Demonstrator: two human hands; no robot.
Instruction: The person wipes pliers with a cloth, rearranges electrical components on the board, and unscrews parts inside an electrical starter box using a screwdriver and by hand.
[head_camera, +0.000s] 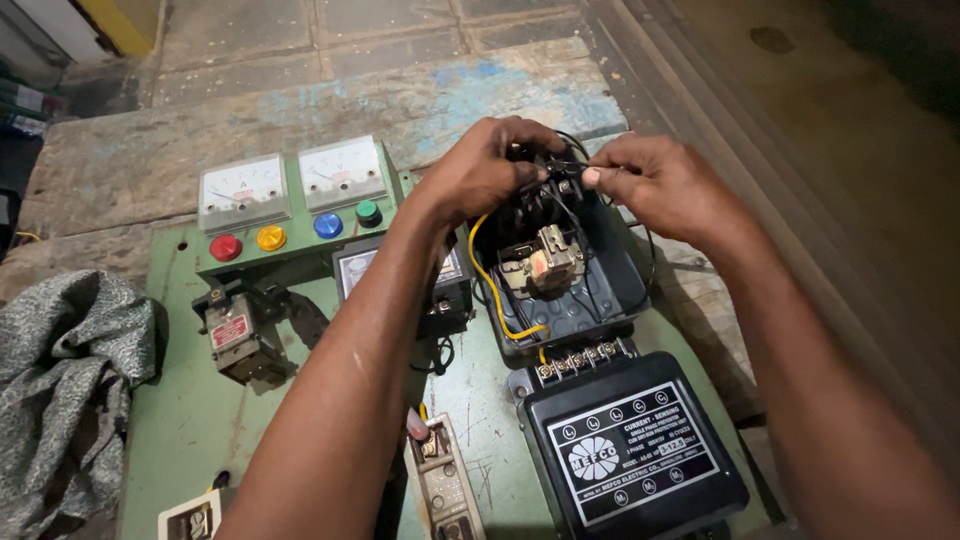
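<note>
Both hands meet at the far end of an open black plastic switch housing that sits on a worn green-painted metal panel. The left hand curls over the housing's upper left corner, its fingers bent down and closed on the black contact block inside, so that the block lies under and partly behind the fingertips. The right hand comes in from the other side with thumb and forefinger pinched together on a thin black wire; the pinch sits just beside the left fingertips, right above the block's top edge. The wire loops out behind the right hand and down the housing's right side.

Below the fingers, in the middle of the housing, a small beige and metal coil part is in plain sight, untouched. A yellow insulated wire curves from under the left hand down the housing's left wall to a row of screw terminals at the near edge.

Just in front of the housing lies a black rectangular relay box with a white label. To the left, on the panel, stand two white-faced square meters above a row of round red, yellow, blue and green buttons. A grey mottled cloth lies bunched at the panel's left edge.
</note>
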